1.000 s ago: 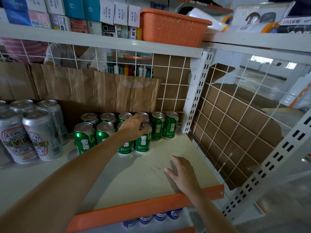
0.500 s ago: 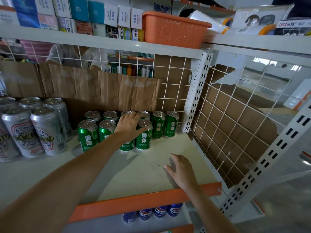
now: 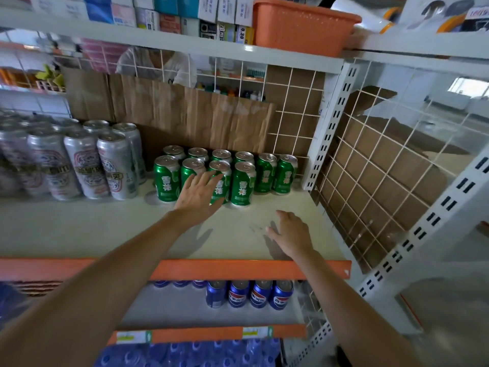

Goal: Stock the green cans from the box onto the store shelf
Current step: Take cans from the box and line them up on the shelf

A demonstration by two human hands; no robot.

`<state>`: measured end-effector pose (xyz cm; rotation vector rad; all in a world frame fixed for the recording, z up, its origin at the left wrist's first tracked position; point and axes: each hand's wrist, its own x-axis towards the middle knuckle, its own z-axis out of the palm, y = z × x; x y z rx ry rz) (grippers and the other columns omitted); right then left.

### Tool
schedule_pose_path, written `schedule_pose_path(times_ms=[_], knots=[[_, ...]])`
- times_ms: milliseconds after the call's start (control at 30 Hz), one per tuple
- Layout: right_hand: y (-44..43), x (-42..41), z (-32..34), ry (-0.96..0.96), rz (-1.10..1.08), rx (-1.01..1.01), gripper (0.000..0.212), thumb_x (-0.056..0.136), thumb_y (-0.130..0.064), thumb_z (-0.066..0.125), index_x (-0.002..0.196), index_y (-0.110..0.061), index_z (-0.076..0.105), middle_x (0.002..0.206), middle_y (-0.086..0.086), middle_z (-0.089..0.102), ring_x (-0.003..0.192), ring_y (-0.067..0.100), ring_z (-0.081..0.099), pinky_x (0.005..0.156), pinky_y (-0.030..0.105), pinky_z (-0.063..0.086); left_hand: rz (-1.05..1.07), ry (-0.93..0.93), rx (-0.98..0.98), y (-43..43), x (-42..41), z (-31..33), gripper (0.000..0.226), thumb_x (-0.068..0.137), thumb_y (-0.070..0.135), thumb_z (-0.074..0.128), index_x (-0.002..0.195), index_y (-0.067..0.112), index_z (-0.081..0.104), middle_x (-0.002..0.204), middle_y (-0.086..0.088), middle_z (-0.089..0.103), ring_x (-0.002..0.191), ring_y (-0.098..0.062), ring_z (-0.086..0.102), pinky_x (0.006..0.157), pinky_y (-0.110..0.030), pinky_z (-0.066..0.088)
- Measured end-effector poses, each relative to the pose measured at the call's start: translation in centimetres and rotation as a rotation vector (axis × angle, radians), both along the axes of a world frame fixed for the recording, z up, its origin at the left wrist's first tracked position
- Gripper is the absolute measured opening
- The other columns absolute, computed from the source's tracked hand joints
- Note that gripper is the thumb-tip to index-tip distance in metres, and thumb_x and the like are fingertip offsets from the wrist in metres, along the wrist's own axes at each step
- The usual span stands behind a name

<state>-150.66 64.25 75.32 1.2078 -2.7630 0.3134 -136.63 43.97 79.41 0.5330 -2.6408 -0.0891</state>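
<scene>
While both arms reach over the orange front edge, the scene reads as follows.

Shelf: a cream shelf (image 3: 111,229) with an orange front lip, white wire mesh at its back and right edges.
Green cans: ten green cans (image 3: 243,185) stand upright near the back right corner, six in the rear row, four in the front row, packed side by side.
Label on green cans: white Chinese characters on green; too small to read further.
Left hand: the left hand (image 3: 199,197) is spread flat, fingers apart, against the fronts of the second and third cans of the front row; its grip is wide and closes on nothing.
Right hand: the right hand (image 3: 289,233) lies palm down on bare shelf near the front edge, fingers loosely spread, its grip empty, well apart from the cans.
Silver cans: taller silver cans (image 3: 113,165) with red and blue emblems stand just left of the green ones, toward the left edge; their lettering is blurred.
Cardboard: brown cardboard (image 3: 190,117) lines the back mesh behind the cans, and more lines the right mesh.
Above: an orange basket (image 3: 299,25) and small boxes (image 3: 169,11) sit on the upper shelf; one box shows "0.38".
Below: blue cans (image 3: 250,294) with a red, white and blue Pepsi roundel stand on the lower shelf.
Beyond the mesh: a person in a white top (image 3: 156,63) is partly visible.
</scene>
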Motion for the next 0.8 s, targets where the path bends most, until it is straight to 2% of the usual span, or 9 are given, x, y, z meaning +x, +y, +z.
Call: schedule_pose_path(times_ms=[233, 500, 800], knots=[[-0.1, 1.7, 0.9, -0.052, 0.05, 0.007, 0.055, 0.094, -0.042, 0.047, 0.14, -0.014, 0.037, 0.133, 0.011, 0.05, 0.121, 0.027, 0.048, 0.097, 0.04, 0.041, 0.046, -0.052, 0.067, 1.9, 4.1, -2.5, 0.062, 0.09, 0.035, 0.054, 0.144, 0.014, 0.03, 0.145, -0.007, 0.035, 0.134, -0.026, 0.031, 0.112, -0.038, 0.018], [0.6, 4.3, 1.2, -0.014, 0.06, 0.064, 0.058, 0.093, -0.044, 0.047, 0.141, -0.013, 0.035, 0.134, 0.012, 0.049, 0.12, 0.029, 0.047, 0.096, 0.041, 0.04, 0.068, -0.123, 0.125, 2.8, 8.6, -3.8, 0.062, 0.092, 0.037, 0.051, 0.144, 0.016, 0.027, 0.147, -0.006, 0.031, 0.134, -0.025, 0.029, 0.112, -0.036, 0.018], [2.0, 11.2, 1.6, -0.02, 0.027, 0.096, 0.061, 0.094, -0.046, 0.046, 0.143, -0.015, 0.03, 0.138, 0.012, 0.045, 0.124, 0.029, 0.044, 0.1, 0.042, 0.037, 0.054, -0.166, 0.158, 4.2, 15.9, -4.0, 0.062, 0.092, 0.034, 0.052, 0.145, 0.015, 0.026, 0.149, -0.005, 0.029, 0.135, -0.024, 0.029, 0.112, -0.035, 0.017]])
